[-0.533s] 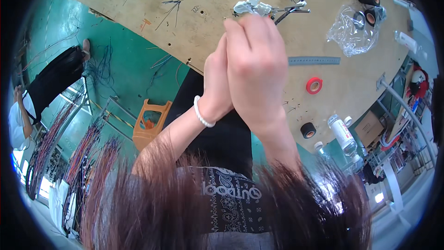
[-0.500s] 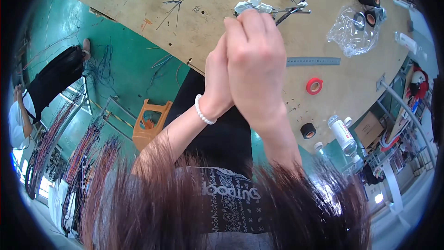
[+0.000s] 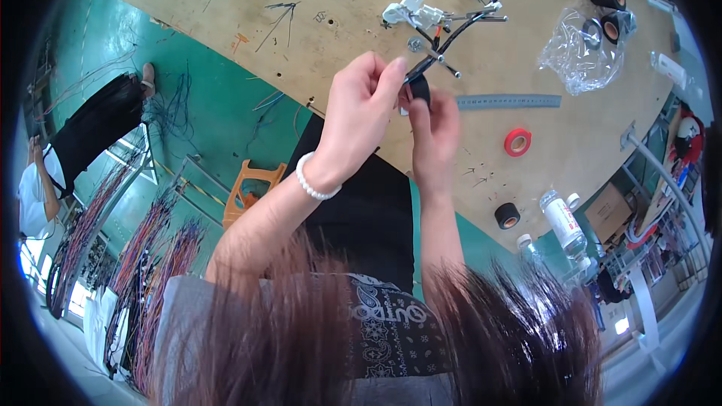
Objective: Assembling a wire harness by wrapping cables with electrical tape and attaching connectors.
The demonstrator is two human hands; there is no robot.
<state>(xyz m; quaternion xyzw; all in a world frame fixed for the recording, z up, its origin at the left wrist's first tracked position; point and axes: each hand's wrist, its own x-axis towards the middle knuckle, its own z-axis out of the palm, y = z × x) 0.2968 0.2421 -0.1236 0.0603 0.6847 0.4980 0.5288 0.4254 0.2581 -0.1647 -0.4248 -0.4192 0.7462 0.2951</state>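
Left hand (image 3: 361, 116): closed, fingertips pinching the black wire harness (image 3: 444, 45) at its near end.
Right hand (image 3: 435, 131): closed on a black tape roll (image 3: 420, 90), touching the harness.
Harness: runs toward 1 o'clock over the table (image 3: 338, 0) to white connectors (image 3: 410, 11).
Nearby: steel ruler (image 3: 508, 101) and red tape roll (image 3: 517, 141) at 3 o'clock.

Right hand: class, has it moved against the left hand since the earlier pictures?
Yes. The right hand covered the left hand before; now it sits apart, to its right, at the black tape on the wire bundle.
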